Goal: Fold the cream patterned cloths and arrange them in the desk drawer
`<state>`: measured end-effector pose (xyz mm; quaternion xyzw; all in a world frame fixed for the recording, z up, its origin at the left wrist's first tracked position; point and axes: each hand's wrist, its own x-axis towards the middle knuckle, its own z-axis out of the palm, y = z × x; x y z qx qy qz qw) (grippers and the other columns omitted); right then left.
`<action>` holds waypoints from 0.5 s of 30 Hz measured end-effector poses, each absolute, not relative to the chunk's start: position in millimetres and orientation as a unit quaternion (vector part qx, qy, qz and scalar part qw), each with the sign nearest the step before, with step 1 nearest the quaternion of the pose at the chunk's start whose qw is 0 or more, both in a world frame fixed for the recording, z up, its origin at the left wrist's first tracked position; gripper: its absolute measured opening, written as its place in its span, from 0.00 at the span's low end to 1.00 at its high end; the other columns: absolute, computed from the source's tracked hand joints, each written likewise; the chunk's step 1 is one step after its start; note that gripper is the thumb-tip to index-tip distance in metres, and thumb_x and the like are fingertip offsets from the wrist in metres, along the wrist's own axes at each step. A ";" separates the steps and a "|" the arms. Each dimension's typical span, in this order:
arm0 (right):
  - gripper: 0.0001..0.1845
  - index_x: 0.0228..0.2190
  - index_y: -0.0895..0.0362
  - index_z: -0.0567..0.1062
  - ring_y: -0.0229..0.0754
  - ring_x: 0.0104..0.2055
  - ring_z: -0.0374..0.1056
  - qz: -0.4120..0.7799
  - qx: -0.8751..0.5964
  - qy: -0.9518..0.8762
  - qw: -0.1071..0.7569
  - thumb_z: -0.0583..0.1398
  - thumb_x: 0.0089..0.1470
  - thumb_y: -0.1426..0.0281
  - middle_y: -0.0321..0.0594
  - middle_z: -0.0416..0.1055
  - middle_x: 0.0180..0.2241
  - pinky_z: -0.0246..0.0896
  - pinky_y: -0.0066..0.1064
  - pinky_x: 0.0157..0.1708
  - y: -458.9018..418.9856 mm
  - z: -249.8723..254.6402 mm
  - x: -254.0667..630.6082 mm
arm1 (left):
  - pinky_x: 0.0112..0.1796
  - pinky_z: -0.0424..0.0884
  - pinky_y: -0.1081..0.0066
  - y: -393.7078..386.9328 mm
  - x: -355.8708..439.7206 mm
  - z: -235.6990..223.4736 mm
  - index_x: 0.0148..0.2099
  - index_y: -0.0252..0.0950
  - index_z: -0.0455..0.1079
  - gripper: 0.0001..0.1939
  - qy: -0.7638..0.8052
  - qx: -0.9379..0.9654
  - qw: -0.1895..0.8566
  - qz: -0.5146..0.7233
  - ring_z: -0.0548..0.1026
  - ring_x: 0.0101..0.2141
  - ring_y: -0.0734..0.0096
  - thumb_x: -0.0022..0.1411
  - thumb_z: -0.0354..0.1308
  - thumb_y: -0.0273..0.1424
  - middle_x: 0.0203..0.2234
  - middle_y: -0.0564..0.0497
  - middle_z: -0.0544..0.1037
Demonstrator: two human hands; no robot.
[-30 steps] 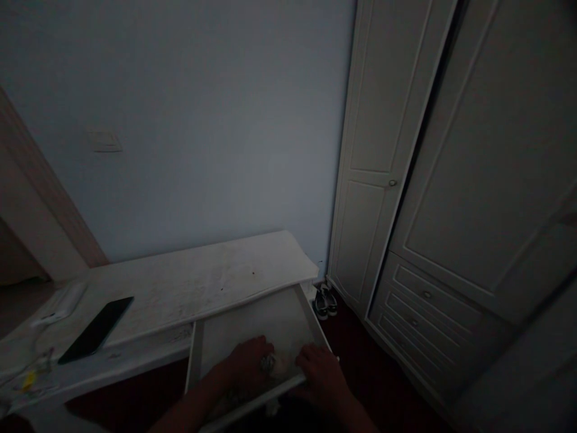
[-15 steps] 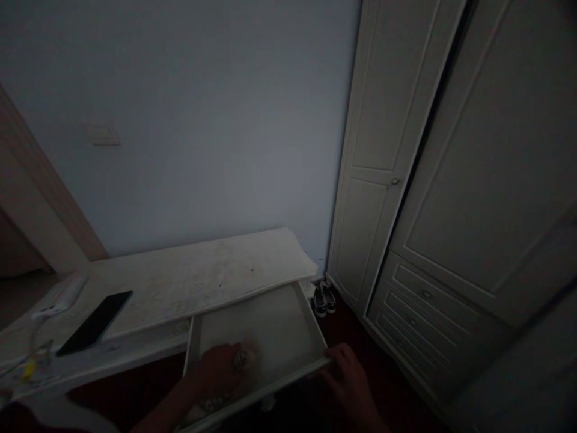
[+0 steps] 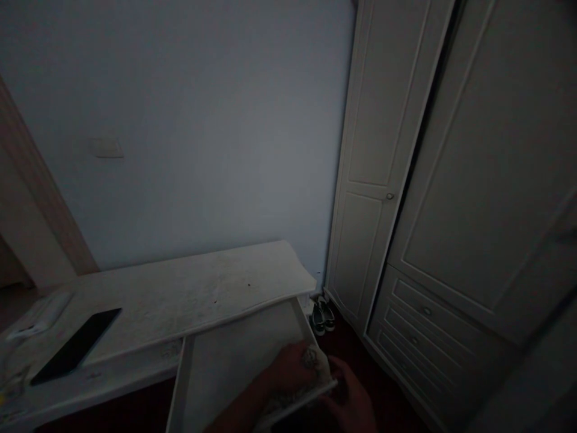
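In dim light, a white drawer [image 3: 211, 367] stands pulled out from under a white desk [image 3: 180, 294]. My left hand [image 3: 288, 370] is inside the drawer at its front right corner, fingers closed on a pale crumpled cloth [image 3: 313, 361]. My right hand [image 3: 351, 397] is just outside that corner, at the drawer's front edge, fingers curled; whether it grips the edge I cannot make out.
A black phone [image 3: 74, 349] and a white object [image 3: 38, 313] lie on the desk's left part. A pair of shoes [image 3: 322, 313] sits on the dark floor by the wall. A white wardrobe [image 3: 451, 198] with lower drawers fills the right side.
My left hand has slid with the cloth from the drawer's front middle to its front right corner. My right hand stays at that corner. The camera has tilted slightly.
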<state>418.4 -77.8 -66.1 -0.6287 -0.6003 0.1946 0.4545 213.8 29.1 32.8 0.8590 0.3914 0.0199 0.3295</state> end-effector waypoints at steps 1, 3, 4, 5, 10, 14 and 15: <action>0.42 0.58 0.47 0.74 0.59 0.53 0.78 0.210 -0.626 -0.586 0.470 0.71 0.47 0.42 0.46 0.80 0.54 0.76 0.45 0.53 -77.7 -69.5 417.6 | 0.55 0.73 0.63 27.6 218.0 35.7 0.61 0.45 0.70 0.31 0.383 0.859 0.336 0.042 0.77 0.55 0.54 0.58 0.59 0.51 0.57 0.51 0.81; 0.45 0.58 0.48 0.74 0.60 0.52 0.79 0.245 -0.617 -0.563 0.493 0.72 0.43 0.42 0.45 0.81 0.53 0.76 0.43 0.51 -77.7 -74.9 415.6 | 0.52 0.74 0.64 22.2 218.7 40.6 0.58 0.45 0.72 0.30 0.367 0.857 0.348 0.093 0.79 0.51 0.56 0.56 0.63 0.51 0.53 0.53 0.82; 0.45 0.58 0.49 0.75 0.60 0.51 0.79 0.260 -0.616 -0.549 0.502 0.72 0.43 0.42 0.46 0.82 0.51 0.77 0.41 0.50 -77.6 -76.8 414.5 | 0.51 0.74 0.65 18.2 216.9 41.9 0.57 0.45 0.72 0.30 0.353 0.861 0.348 0.116 0.79 0.49 0.57 0.56 0.65 0.51 0.52 0.53 0.83; 0.44 0.57 0.50 0.76 0.60 0.50 0.79 0.274 -0.618 -0.533 0.509 0.72 0.42 0.43 0.46 0.82 0.50 0.77 0.40 0.49 -77.5 -78.1 413.7 | 0.50 0.75 0.65 13.4 214.9 42.2 0.57 0.44 0.72 0.30 0.335 0.871 0.335 0.131 0.79 0.48 0.58 0.55 0.66 0.50 0.51 0.52 0.82; 0.34 0.51 0.55 0.80 0.57 0.50 0.79 0.389 -0.572 -0.452 0.564 0.68 0.49 0.47 0.51 0.83 0.48 0.75 0.39 0.51 -77.6 -78.8 417.8 | 0.48 0.73 0.60 -17.7 226.3 26.1 0.56 0.42 0.70 0.20 0.192 0.974 0.015 0.122 0.77 0.49 0.57 0.66 0.65 0.43 0.51 0.48 0.80; 0.30 0.46 0.52 0.83 0.59 0.52 0.78 0.417 -0.581 -0.428 0.552 0.67 0.48 0.46 0.48 0.83 0.46 0.72 0.41 0.56 -85.6 -84.7 430.9 | 0.43 0.74 0.58 -37.2 252.2 -0.2 0.48 0.46 0.73 0.05 0.065 0.967 -0.167 0.182 0.77 0.44 0.60 0.74 0.57 0.36 0.42 0.53 0.81; 0.30 0.43 0.53 0.83 0.60 0.51 0.78 0.422 -0.584 -0.419 0.553 0.67 0.47 0.44 0.48 0.83 0.44 0.73 0.42 0.54 -88.6 -88.1 434.3 | 0.43 0.75 0.58 -41.0 255.7 -6.4 0.46 0.46 0.74 0.04 0.043 0.966 -0.175 0.186 0.77 0.43 0.61 0.74 0.58 0.36 0.40 0.54 0.81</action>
